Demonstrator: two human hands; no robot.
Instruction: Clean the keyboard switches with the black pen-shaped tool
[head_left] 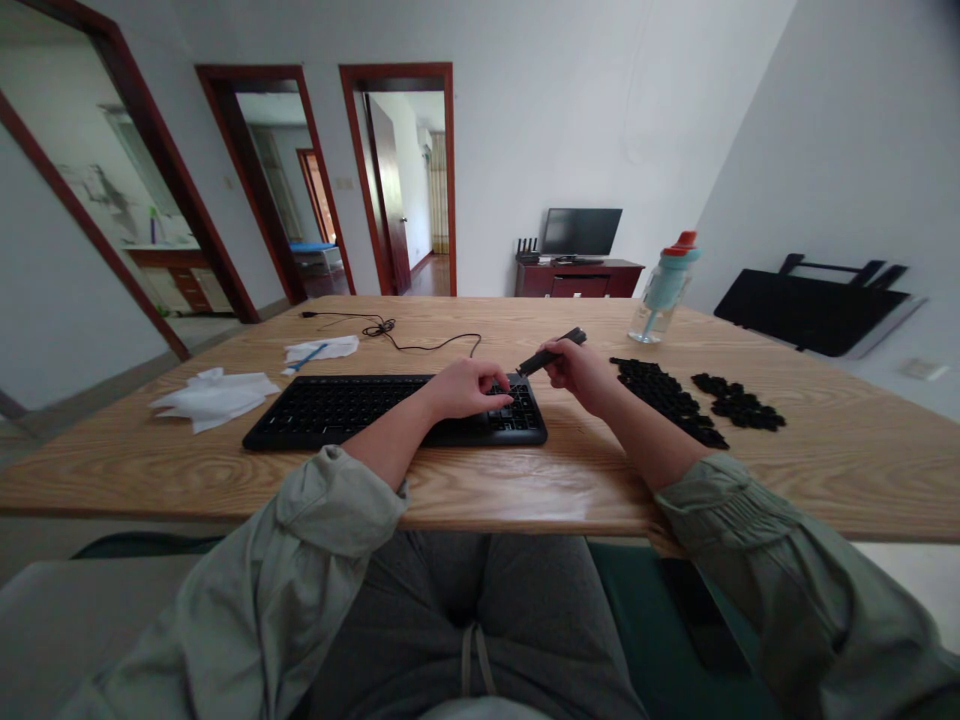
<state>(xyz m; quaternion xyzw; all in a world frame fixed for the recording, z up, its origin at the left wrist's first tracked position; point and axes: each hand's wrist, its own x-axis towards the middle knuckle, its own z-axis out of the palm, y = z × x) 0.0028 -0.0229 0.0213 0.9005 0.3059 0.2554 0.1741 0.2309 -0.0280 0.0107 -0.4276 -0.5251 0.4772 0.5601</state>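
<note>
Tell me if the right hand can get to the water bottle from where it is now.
Probably yes. The right hand holds a dark tool, so it isn't free, but bare table lies between it and the water bottle.

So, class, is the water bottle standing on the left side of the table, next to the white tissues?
No: the water bottle stands at the table's far right, while the white tissues lie at the left.
</note>
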